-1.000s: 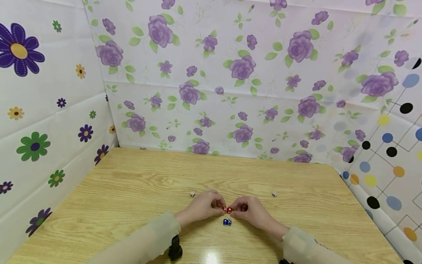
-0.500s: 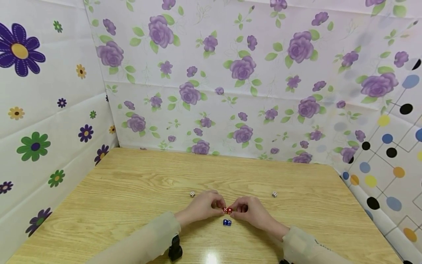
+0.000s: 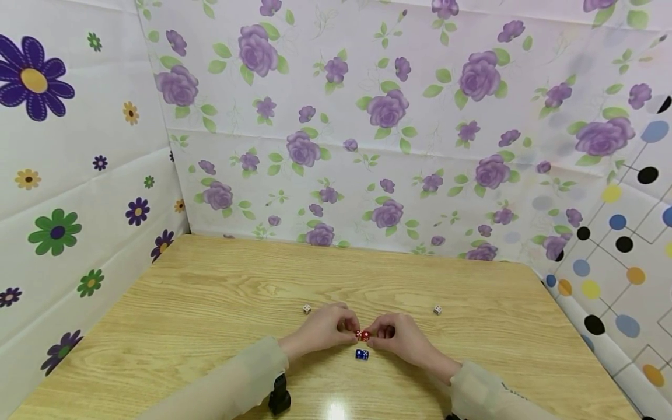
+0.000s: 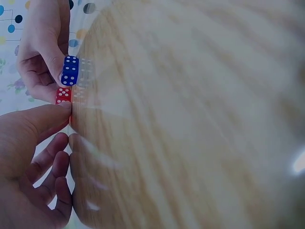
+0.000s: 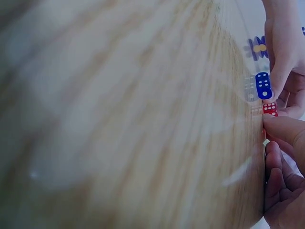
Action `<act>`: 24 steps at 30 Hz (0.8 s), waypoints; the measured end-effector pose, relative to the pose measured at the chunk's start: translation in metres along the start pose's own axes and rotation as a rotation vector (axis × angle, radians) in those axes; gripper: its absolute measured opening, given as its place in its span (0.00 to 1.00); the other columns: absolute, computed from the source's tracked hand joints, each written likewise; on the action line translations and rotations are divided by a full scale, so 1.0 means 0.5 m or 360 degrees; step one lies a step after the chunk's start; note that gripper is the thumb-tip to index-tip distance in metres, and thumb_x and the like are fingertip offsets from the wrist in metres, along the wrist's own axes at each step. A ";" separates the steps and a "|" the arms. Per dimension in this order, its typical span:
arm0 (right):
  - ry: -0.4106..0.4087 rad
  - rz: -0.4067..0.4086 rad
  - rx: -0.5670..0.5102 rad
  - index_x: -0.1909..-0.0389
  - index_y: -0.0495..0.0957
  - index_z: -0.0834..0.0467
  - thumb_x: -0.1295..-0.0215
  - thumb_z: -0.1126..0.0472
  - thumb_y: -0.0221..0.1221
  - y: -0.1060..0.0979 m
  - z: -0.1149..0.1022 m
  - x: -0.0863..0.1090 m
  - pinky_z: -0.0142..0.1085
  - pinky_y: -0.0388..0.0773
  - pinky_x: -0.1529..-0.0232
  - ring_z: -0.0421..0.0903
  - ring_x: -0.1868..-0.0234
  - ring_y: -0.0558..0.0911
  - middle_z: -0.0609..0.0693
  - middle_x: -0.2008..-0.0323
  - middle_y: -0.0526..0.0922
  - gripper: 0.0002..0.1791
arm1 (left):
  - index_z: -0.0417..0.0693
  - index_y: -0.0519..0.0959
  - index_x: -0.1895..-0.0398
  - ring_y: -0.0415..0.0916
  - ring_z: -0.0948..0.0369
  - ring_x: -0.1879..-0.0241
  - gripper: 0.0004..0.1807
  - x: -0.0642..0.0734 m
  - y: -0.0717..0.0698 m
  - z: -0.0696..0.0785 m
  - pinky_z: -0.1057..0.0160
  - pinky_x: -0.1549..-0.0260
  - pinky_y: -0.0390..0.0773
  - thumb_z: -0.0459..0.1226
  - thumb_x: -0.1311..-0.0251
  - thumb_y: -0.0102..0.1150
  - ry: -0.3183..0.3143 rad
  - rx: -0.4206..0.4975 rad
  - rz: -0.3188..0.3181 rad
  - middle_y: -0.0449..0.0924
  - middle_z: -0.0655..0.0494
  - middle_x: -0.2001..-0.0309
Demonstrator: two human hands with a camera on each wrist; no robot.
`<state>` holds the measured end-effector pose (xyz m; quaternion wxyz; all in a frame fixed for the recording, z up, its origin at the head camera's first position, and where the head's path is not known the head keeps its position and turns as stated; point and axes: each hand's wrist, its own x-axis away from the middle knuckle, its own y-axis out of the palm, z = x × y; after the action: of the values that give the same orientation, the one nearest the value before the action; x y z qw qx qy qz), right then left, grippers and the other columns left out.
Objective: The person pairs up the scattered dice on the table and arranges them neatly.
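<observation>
In the head view, two red dice sit side by side near the middle of the wooden table. My left hand (image 3: 324, 328) holds the left red die (image 3: 359, 335) between thumb and forefinger. From the other side, my right hand (image 3: 403, 338) pinches the right red die (image 3: 366, 336). Just nearer to me, a left blue die (image 3: 359, 354) and a right blue die (image 3: 366, 354) stand together, with neither hand gripping them. Both wrist views show a blue die (image 4: 70, 71) close by the fingertips, and red dice partly hidden behind the thumbs.
A white die (image 3: 307, 309) lies beyond my left hand, and another white die (image 3: 438, 310) lies farther right. The wooden table (image 3: 236, 274) ends at a flower-printed cloth (image 3: 336, 175) behind. A black wrist-worn device (image 3: 279, 395) hangs below my left sleeve.
</observation>
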<state>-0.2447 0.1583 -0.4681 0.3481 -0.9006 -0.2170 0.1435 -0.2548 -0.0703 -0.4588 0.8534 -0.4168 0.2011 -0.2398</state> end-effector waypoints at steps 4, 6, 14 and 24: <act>-0.0001 0.0001 0.0000 0.65 0.86 0.48 0.41 0.56 0.69 0.001 0.001 0.000 0.28 0.71 0.76 0.34 0.77 0.73 0.44 0.75 0.81 0.04 | 0.56 0.85 0.67 0.75 0.68 0.67 0.04 0.000 -0.001 0.002 0.73 0.66 0.72 0.41 0.44 0.71 -0.0001 -0.0004 -0.0001 0.79 0.62 0.65; -0.0001 0.0001 -0.0003 0.65 0.86 0.48 0.41 0.56 0.69 0.001 0.002 -0.001 0.28 0.71 0.76 0.34 0.77 0.73 0.44 0.75 0.81 0.04 | 0.56 0.84 0.67 0.75 0.68 0.67 0.04 0.000 -0.001 0.002 0.73 0.66 0.72 0.41 0.43 0.71 -0.0001 -0.0003 -0.0002 0.79 0.62 0.66; -0.0007 -0.0001 0.0014 0.65 0.86 0.47 0.41 0.55 0.70 0.001 0.004 -0.003 0.28 0.70 0.76 0.34 0.77 0.73 0.44 0.75 0.81 0.04 | 0.56 0.85 0.67 0.74 0.69 0.67 0.04 0.002 -0.001 0.002 0.73 0.66 0.72 0.41 0.44 0.71 0.0005 -0.0006 0.0005 0.79 0.62 0.66; -0.0022 0.0001 0.0001 0.65 0.86 0.48 0.41 0.55 0.70 0.001 0.005 -0.002 0.27 0.71 0.76 0.33 0.77 0.72 0.44 0.75 0.81 0.04 | 0.55 0.85 0.67 0.74 0.68 0.67 0.04 0.002 -0.002 0.004 0.73 0.66 0.71 0.41 0.44 0.71 -0.0001 0.0011 0.0002 0.79 0.61 0.66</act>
<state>-0.2462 0.1589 -0.4700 0.3468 -0.8995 -0.2192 0.1499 -0.2529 -0.0703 -0.4570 0.8550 -0.4138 0.2003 -0.2399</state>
